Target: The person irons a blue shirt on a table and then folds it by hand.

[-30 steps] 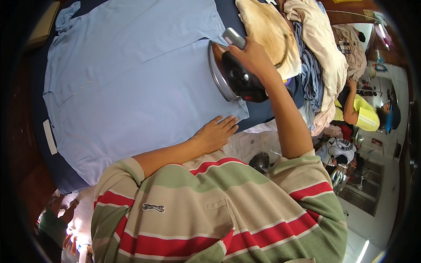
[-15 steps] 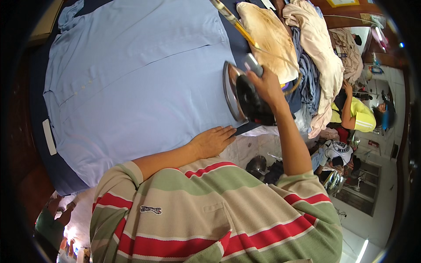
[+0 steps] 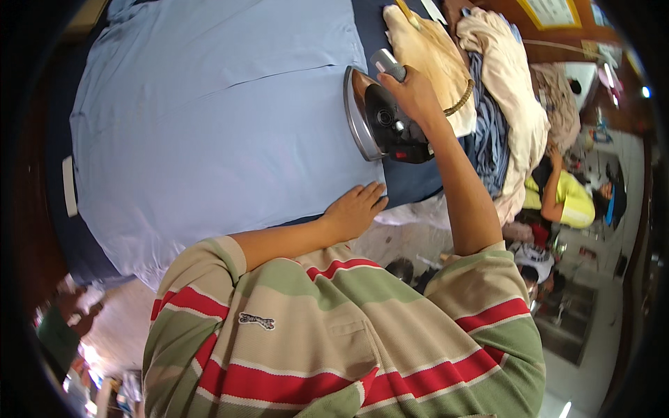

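A light blue garment [image 3: 209,153] lies spread over the dark blue cloth [image 3: 411,180] of the table. My right hand [image 3: 418,97] is wrapped round the handle of a clothes iron [image 3: 383,115], which has a black body and a metal soleplate. The iron is at the garment's right edge, its soleplate edge toward the left; whether it presses flat there I cannot tell. Nearer to me, my left hand [image 3: 354,209] lies flat with fingers stretched out, fingertips on the garment's near right corner. A long dark slit or fold line runs across the garment.
A scorched cream pad [image 3: 425,56] lies beyond the iron, with the iron's cord beside it. Blue and cream clothes [image 3: 512,104] are heaped at the right. A white strip [image 3: 70,186] lies at the table's left edge. A person in a yellow shirt [image 3: 575,198] is further right.
The iron in my right hand has moved away from me and slightly left along the garment's right edge. My left hand has shifted a little right and forward. The view has moved slightly.
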Motion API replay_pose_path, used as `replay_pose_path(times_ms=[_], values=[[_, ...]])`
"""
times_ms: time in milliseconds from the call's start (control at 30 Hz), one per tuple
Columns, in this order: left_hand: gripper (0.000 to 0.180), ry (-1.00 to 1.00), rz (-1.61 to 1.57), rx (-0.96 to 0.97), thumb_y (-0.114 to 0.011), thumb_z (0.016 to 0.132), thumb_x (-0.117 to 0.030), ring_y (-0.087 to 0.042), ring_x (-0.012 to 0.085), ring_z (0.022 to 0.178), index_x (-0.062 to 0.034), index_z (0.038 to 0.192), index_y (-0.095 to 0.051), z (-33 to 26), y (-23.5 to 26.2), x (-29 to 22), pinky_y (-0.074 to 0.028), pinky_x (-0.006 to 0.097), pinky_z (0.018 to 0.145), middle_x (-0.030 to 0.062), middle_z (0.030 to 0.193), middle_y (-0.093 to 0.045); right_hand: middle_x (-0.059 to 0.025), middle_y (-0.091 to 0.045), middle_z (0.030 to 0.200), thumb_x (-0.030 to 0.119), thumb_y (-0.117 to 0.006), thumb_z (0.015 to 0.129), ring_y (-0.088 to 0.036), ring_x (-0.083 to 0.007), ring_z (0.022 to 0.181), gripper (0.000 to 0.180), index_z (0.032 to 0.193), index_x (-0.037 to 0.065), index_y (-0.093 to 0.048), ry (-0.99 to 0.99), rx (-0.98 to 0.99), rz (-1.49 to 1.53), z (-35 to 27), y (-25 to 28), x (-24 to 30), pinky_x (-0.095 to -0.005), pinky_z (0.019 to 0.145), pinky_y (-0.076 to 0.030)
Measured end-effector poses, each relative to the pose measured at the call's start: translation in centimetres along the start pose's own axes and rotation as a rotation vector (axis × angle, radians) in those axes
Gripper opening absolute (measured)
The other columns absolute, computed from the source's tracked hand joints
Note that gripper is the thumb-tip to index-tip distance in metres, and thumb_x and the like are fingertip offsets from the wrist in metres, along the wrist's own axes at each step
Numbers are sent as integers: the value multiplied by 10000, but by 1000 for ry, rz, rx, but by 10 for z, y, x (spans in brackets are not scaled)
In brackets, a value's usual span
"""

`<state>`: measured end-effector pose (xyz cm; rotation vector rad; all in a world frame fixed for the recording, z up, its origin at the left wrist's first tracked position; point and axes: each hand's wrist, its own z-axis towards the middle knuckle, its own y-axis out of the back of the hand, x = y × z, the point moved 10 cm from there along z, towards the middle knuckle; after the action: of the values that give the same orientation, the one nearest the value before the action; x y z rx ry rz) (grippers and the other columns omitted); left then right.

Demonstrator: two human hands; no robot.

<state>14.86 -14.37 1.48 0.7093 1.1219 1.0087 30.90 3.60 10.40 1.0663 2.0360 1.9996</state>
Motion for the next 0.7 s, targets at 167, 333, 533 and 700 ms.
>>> replay_pose_path(times_ms=[167,333,533,700], values=[[473,128,12,-15,-509,824,-217,-358,292,1278,-63,1270,-473,11,-11,-8,-308,389,1027,186,1368,-387,-231,-624,790,452,-607,773,-613,-353,760,537,943,-57,-585,255,191,-56,-2,-20,47,-405,698,-461],[416,217,31,-105,-492,829,-193,-375,250,1272,-110,1237,-493,10,0,-9,-334,365,1014,130,1336,-432,-219,-620,794,467,-619,765,-610,-299,736,548,974,-39,-589,585,335,-84,-11,-59,126,-370,672,-456],[334,229,57,-277,-500,812,-190,-436,220,1220,-115,1134,-546,7,-2,-15,-384,326,975,84,1288,-481,-221,-635,831,456,-619,751,-624,-329,773,544,967,-42,-582,882,492,-98,-59,-106,213,-383,699,-466],[314,49,160,-285,-493,805,-180,-487,203,1159,-151,1112,-554,-29,2,-31,-393,318,960,61,1242,-512,-198,-637,823,461,-579,762,-616,-361,793,478,932,14,-569,1071,655,-208,-151,-134,239,-428,701,-476]])
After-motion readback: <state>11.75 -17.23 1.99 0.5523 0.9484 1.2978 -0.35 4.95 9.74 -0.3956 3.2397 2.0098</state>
